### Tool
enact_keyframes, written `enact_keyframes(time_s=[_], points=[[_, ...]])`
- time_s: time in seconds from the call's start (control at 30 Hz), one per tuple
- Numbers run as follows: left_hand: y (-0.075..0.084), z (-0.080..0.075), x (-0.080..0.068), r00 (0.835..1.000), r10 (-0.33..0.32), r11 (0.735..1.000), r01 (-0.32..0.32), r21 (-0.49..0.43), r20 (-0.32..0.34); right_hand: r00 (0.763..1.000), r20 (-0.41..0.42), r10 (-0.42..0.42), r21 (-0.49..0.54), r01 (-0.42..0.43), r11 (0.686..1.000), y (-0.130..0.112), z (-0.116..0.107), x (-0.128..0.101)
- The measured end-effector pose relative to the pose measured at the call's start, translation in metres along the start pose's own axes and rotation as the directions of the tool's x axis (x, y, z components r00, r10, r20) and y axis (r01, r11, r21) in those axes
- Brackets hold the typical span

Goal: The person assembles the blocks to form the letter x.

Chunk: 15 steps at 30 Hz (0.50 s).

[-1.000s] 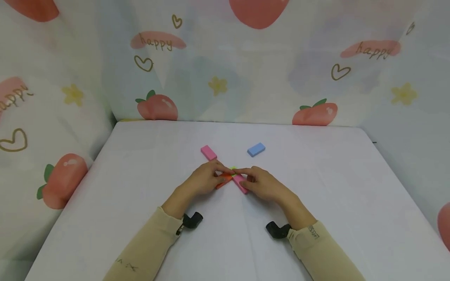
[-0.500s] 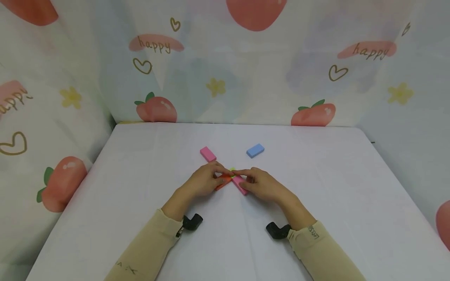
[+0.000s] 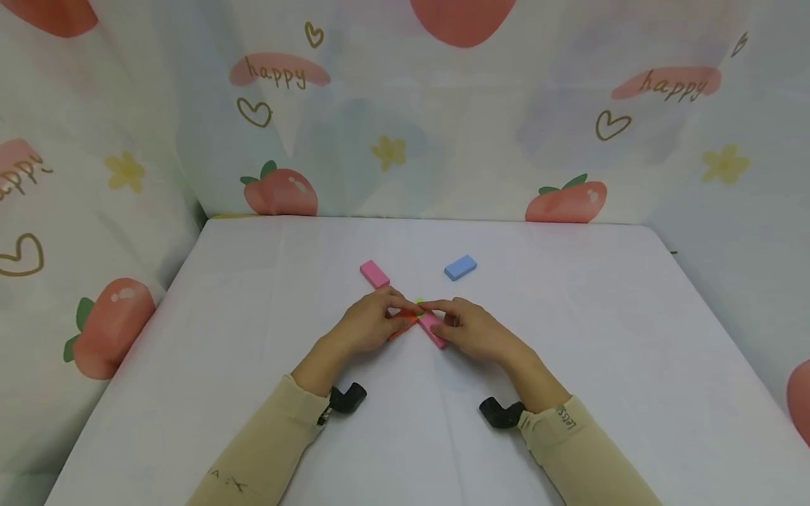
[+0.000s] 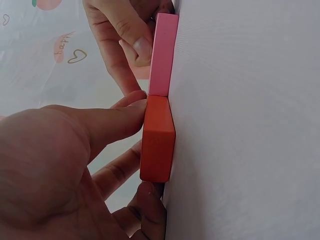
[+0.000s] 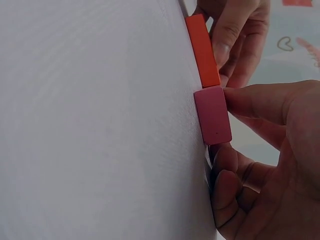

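Change: nothing has shifted since the earlier frames; both hands remain on the same two blocks at mid-table.
Left hand [image 3: 367, 327]: fingers curled round the orange rectangular block [image 4: 157, 138], pinching it against the white table [image 3: 253, 337].
Right hand [image 3: 471, 329]: fingers and thumb pinch the long pink rectangular block [image 5: 212, 115].
Block contact: orange and long pink ends touch, forming a V pointing away from the person.
Yellow-green piece [image 3: 419, 303]: just beyond the junction, mostly hidden.
Short pink rectangular block [image 3: 375, 274]: lies flat, near, beyond the left hand.
Blue rectangular block [image 3: 460, 267]: flat, apart, beyond the right hand.
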State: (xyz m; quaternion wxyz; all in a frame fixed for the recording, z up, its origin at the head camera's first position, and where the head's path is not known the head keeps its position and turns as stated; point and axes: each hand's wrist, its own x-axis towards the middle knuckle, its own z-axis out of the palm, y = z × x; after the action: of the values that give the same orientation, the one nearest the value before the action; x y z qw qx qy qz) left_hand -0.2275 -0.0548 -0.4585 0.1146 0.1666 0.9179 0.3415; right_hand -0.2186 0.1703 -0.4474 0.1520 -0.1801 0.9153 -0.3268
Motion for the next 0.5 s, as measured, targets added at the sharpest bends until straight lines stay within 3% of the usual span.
enact_keyframes(time_s=[0.27,0.5], points=[[-0.0009,-0.0019,0.0023,0.999,0.052,0.998,-0.053,0.016,0.004,1.000,-0.003,0.005,-0.001,-0.005,1.000,-0.0012,-0.0014,0.0029],[-0.0002,-0.0008,0.0009,0.999,0.034,0.999,-0.034,0.014,0.012,1.000,0.000,0.003,0.012,-0.003,1.000,0.0034,0.0020,0.0014]])
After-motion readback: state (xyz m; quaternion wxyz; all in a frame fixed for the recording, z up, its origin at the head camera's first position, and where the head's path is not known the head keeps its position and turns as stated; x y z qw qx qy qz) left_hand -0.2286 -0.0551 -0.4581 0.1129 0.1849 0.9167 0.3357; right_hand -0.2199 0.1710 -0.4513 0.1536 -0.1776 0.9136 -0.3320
